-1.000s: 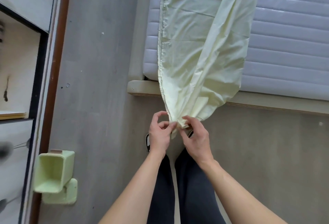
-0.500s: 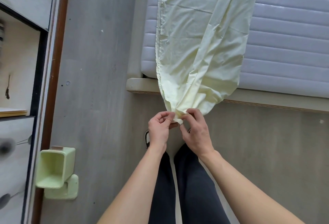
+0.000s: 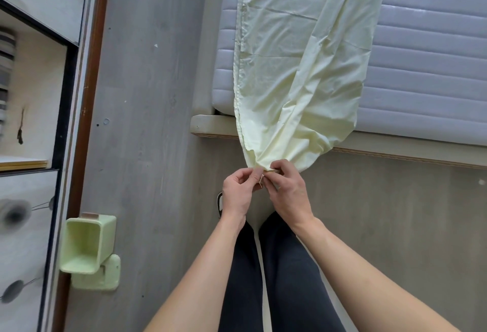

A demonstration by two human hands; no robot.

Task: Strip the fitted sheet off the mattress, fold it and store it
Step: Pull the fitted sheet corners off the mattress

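Two hands: our left hand (image 3: 238, 191) and right hand (image 3: 287, 191) meet in front of our legs, fingers curled, each pinching the gathered end of the sheet.
Sheet: we see the pale yellow fitted sheet (image 3: 295, 68) lying in a long strip over the mattress and drooping past the bed edge down to our fingertips.
Mattress: we see the quilted grey-white mattress (image 3: 427, 68) bare on both sides of the strip, on a light bed base (image 3: 210, 127).
Floor: grey wood-look floor (image 3: 147, 94) runs between the bed and the cabinet.
Cabinet: patterned cabinet (image 3: 29, 147) along our left, one compartment open.
Bin: green bin (image 3: 88, 246) tipped on its side against the cabinet, resting on its lid.
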